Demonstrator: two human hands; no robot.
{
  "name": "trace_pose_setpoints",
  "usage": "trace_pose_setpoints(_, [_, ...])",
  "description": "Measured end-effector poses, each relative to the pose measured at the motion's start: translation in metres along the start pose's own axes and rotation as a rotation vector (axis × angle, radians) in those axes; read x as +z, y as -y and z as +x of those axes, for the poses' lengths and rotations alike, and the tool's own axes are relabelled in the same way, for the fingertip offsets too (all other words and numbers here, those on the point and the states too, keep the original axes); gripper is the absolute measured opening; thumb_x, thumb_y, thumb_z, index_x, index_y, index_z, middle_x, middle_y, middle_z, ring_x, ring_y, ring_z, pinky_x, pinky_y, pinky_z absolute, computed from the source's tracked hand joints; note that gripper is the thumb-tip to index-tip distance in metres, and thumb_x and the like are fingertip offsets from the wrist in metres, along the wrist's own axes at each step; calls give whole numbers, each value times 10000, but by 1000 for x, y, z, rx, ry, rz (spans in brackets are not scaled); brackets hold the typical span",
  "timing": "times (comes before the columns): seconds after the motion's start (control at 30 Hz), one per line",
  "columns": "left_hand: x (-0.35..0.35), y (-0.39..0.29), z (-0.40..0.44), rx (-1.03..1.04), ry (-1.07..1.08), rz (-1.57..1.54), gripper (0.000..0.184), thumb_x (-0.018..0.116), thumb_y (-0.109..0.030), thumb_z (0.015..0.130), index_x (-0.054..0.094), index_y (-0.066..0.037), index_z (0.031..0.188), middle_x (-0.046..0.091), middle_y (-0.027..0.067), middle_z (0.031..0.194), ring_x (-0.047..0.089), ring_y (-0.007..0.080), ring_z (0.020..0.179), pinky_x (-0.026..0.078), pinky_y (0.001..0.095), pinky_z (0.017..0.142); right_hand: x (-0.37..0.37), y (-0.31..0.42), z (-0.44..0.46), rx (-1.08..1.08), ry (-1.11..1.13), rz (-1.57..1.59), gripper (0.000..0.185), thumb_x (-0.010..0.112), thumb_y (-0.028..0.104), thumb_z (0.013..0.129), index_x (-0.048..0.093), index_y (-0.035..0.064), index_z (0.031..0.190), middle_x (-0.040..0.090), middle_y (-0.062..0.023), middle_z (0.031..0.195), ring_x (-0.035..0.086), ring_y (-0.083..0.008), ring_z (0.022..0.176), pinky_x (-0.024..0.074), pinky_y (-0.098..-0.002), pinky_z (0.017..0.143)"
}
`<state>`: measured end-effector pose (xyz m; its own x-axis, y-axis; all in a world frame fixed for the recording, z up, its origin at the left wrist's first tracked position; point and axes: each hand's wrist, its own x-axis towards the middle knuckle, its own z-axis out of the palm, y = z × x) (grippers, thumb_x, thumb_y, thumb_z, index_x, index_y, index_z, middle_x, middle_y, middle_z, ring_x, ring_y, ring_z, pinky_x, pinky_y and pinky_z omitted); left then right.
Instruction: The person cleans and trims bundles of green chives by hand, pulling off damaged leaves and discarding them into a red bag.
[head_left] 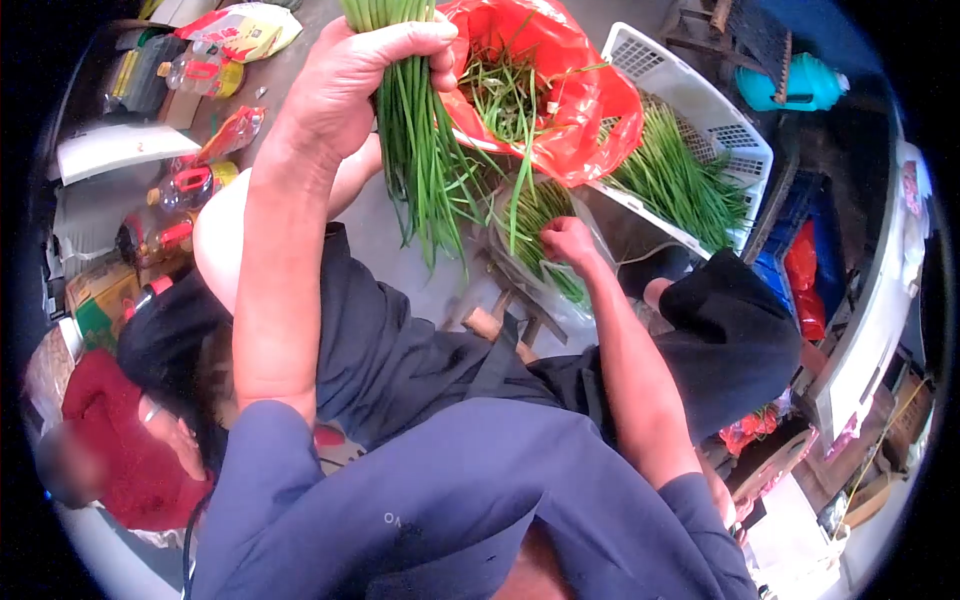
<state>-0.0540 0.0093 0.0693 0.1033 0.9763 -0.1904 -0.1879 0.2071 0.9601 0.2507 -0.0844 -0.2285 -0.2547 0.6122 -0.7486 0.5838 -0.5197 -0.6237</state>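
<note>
My left hand is closed round a thick bunch of long green stalks, which hangs down at the upper middle. Lower and to the right, my right hand has its fingers curled at more green stalks in a clear plastic bag; its fingertips are partly hidden, and what they hold is too small to make out. Between and above the hands, a red plastic bag stands open with loose green scraps inside.
A white plastic basket with green stalks is at the upper right, near a teal bottle. Bottles and a carton line the left. Another person in a dark red top is at lower left.
</note>
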Motion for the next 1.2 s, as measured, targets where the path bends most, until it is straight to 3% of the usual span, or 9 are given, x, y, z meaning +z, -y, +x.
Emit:
trace_pose_setpoints(0.13, [3, 4, 2, -41, 0, 16, 183, 653, -135, 836, 601, 1, 947, 613, 54, 745, 620, 149, 671, 509, 267, 649, 2, -27, 27, 56, -136, -72, 113, 609, 126, 769, 633, 16, 771, 590, -64, 583, 574, -145, 508, 453, -293, 471])
trace_pose_setpoints(0.33, [8, 4, 3, -67, -37, 47, 198, 657, -147, 835, 596, 6, 946, 602, 55, 733, 607, 148, 664, 498, 270, 642, 27, -8, 56, -302, -327, -215, 198, 634, 204, 767, 647, 22, 843, 632, -72, 653, 612, -171, 590, 475, -316, 559])
trace_pose_setpoints(0.47, [9, 7, 5, -62, 5, 8, 198, 656, -147, 835, 597, 6, 946, 598, 54, 728, 602, 147, 663, 492, 267, 640, 47, 24, 33, -197, -288, -405, 228, 585, 233, 774, 654, 70, 917, 651, -193, 803, 640, -360, 754, 500, -439, 670])
trace_pose_setpoints(0.53, [11, 7, 4, -112, -65, 49, 201, 657, -149, 834, 596, 7, 945, 598, 55, 729, 600, 146, 661, 489, 267, 643, 52, 25, 33, -131, -273, -460, 260, 630, 258, 736, 666, 104, 942, 651, -185, 883, 628, -378, 826, 507, -488, 739])
trace_pose_setpoints(0.73, [13, 10, 5, -126, -53, 66, 202, 658, -154, 831, 597, 3, 942, 601, 53, 733, 600, 145, 656, 485, 266, 645, 53, 31, 25, -210, -291, -519, 177, 505, 191, 817, 592, 65, 905, 618, -225, 840, 607, -425, 790, 470, -531, 663])
trace_pose_setpoints(0.87, [12, 11, 5, -86, -30, 102, 195, 660, -155, 830, 601, -2, 935, 601, 50, 731, 601, 145, 653, 485, 265, 640, 42, 11, 34, -229, -239, -384, 195, 642, 242, 725, 637, 66, 809, 631, -209, 741, 622, -386, 702, 500, -447, 642])
trace_pose_setpoints(0.9, [12, 12, 5, -86, -32, 107, 193, 663, -155, 828, 602, -3, 930, 601, 49, 729, 602, 144, 652, 484, 265, 637, 37, 11, 35, -197, -224, -355, 209, 703, 215, 662, 653, 46, 774, 635, -144, 654, 641, -273, 646, 507, -377, 614])
trace_pose_setpoints(1.03, [9, 15, 5, -64, -5, 103, 156, 680, -144, 814, 616, -14, 870, 602, 42, 722, 594, 136, 651, 474, 258, 628, -2, 28, 23, -248, -72, -116, 169, 696, 126, 694, 660, 9, 810, 614, -24, 653, 582, -111, 585, 488, -275, 545])
trace_pose_setpoints(1.2, [12, 19, 1, -79, 3, 41, 125, 701, -144, 798, 623, -46, 795, 596, 18, 700, 571, 109, 635, 463, 250, 623, -51, 111, -46, -185, 147, 72, 97, 701, 74, 745, 628, 33, 796, 595, 10, 697, 550, -76, 608, 467, -235, 562])
